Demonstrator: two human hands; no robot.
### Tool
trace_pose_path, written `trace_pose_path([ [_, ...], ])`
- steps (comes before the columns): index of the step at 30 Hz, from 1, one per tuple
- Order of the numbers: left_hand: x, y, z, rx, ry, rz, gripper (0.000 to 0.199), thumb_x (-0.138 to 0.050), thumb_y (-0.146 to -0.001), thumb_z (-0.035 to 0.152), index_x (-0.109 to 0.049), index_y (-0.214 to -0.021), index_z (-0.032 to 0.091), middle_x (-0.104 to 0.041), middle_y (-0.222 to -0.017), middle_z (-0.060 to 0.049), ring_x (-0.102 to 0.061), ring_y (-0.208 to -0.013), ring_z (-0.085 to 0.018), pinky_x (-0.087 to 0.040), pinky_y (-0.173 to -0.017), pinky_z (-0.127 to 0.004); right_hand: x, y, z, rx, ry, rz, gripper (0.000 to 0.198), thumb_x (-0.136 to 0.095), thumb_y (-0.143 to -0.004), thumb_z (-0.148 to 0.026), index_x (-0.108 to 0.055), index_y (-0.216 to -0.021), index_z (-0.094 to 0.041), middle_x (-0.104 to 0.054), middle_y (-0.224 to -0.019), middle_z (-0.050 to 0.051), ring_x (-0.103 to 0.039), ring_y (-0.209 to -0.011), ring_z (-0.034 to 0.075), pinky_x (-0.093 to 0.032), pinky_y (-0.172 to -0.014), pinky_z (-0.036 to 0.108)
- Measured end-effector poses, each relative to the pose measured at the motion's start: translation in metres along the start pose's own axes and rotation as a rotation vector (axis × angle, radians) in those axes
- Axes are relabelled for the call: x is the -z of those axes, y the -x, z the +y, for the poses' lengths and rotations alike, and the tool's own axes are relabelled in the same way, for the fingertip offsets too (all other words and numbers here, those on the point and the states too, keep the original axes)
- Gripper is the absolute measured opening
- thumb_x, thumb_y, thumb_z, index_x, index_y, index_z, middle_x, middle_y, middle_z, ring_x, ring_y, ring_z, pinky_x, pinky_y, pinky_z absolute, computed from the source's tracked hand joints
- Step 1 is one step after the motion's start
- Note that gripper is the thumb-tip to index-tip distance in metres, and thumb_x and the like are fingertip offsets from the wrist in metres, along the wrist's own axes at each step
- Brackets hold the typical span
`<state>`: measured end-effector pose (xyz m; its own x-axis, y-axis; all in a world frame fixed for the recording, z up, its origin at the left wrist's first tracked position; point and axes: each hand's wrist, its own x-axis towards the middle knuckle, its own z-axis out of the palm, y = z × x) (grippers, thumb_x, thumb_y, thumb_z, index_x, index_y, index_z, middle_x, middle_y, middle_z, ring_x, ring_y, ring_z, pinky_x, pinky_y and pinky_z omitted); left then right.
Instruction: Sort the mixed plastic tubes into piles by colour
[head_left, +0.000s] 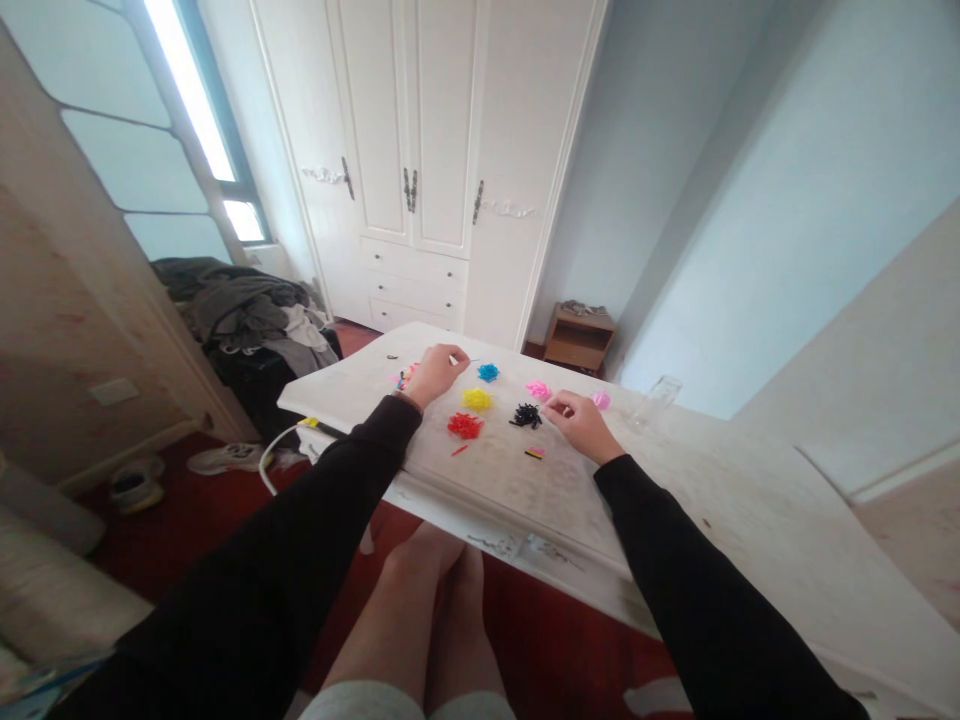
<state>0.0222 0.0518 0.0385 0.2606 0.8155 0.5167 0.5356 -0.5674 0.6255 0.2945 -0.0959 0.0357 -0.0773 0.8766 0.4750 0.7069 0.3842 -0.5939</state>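
My left hand (pixel 439 376) is closed in a pinch above the table. A thin bluish piece (pixel 474 361) shows at its fingertips, close to a pile of small blue pieces (pixel 488 372). Under its wrist lies a mixed-colour pile (pixel 405 376), partly hidden. My right hand (pixel 583 422) is also pinched, right beside a pile of short black pieces (pixel 527 415); what its fingertips hold is too small to make out. Between the hands are piles of yellow pieces (pixel 476 399) and red pieces (pixel 465 426). Pink pieces (pixel 538 391) lie behind the black ones.
A single red piece (pixel 460 450) and a small black, yellow and pink group (pixel 534 453) lie nearer the front edge. Another pink pile (pixel 601 400) and a clear glass (pixel 660 398) stand right. A white cable (pixel 264 465) hangs off the table's (pixel 720 520) left side.
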Motion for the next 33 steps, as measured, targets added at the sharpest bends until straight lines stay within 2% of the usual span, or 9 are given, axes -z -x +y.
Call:
trace_pose_path([
  [4,-0.027,-0.013,-0.017,-0.066,-0.069,-0.03,0.013,-0.066,-0.085,0.023,-0.077,-0.082,0.016,-0.076,-0.081,-0.009,-0.064,-0.071,-0.019,-0.05,-0.081,-0.032,0.0,0.0,0.0,0.013,0.012,-0.016,0.022,-0.064,-0.086,-0.035,-0.066,-0.07,-0.02,-0.07,-0.074,0.004,-0.058,-0.067,0.017,-0.043,-0.065,0.032],
  [7,-0.036,-0.016,-0.021,-0.082,-0.099,-0.027,0.014,-0.067,-0.086,0.025,-0.079,-0.085,0.017,-0.077,-0.087,-0.009,-0.065,-0.076,-0.02,-0.05,-0.087,-0.034,0.0,-0.001,-0.002,0.025,0.028,-0.028,0.021,-0.063,-0.086,-0.033,-0.065,-0.069,-0.02,-0.068,-0.072,0.003,-0.056,-0.065,0.017,-0.043,-0.064,0.031],
  [15,-0.03,-0.015,-0.018,-0.133,-0.044,-0.064,0.024,-0.061,-0.092,0.032,-0.08,-0.093,0.018,-0.078,-0.093,-0.008,-0.065,-0.076,-0.017,-0.049,-0.08,-0.028,-0.005,-0.003,-0.001,0.024,0.067,-0.074,0.019,-0.062,-0.085,-0.028,-0.065,-0.068,-0.019,-0.064,-0.069,0.002,-0.051,-0.061,0.015,-0.041,-0.063,0.031],
  [22,-0.026,-0.007,-0.013,-0.092,0.018,-0.03,0.022,-0.062,-0.088,0.031,-0.078,-0.086,0.016,-0.074,-0.073,-0.006,-0.063,-0.067,-0.017,-0.049,-0.073,-0.028,0.002,0.0,0.002,0.008,0.09,-0.073,0.02,-0.064,-0.085,-0.03,-0.067,-0.069,-0.018,-0.068,-0.069,0.003,-0.052,-0.061,0.015,-0.041,-0.062,0.031],
  [25,-0.022,-0.002,-0.008,-0.143,0.036,-0.021,0.021,-0.061,-0.086,0.029,-0.077,-0.082,0.016,-0.075,-0.077,-0.006,-0.062,-0.067,-0.016,-0.048,-0.073,-0.028,0.007,0.0,0.004,-0.009,0.108,-0.16,0.021,-0.064,-0.084,-0.03,-0.07,-0.068,-0.018,-0.068,-0.069,0.003,-0.054,-0.062,0.015,-0.041,-0.063,0.03],
  [33,-0.014,0.006,0.001,-0.209,0.074,-0.028,0.019,-0.058,-0.083,0.026,-0.071,-0.074,0.016,-0.072,-0.077,-0.005,-0.058,-0.067,-0.015,-0.047,-0.071,-0.027,0.019,0.005,-0.005,-0.051,-0.02,-0.54,0.015,-0.072,-0.08,-0.034,-0.077,-0.08,-0.019,-0.07,-0.075,0.002,-0.059,-0.068,0.015,-0.045,-0.066,0.029],
])
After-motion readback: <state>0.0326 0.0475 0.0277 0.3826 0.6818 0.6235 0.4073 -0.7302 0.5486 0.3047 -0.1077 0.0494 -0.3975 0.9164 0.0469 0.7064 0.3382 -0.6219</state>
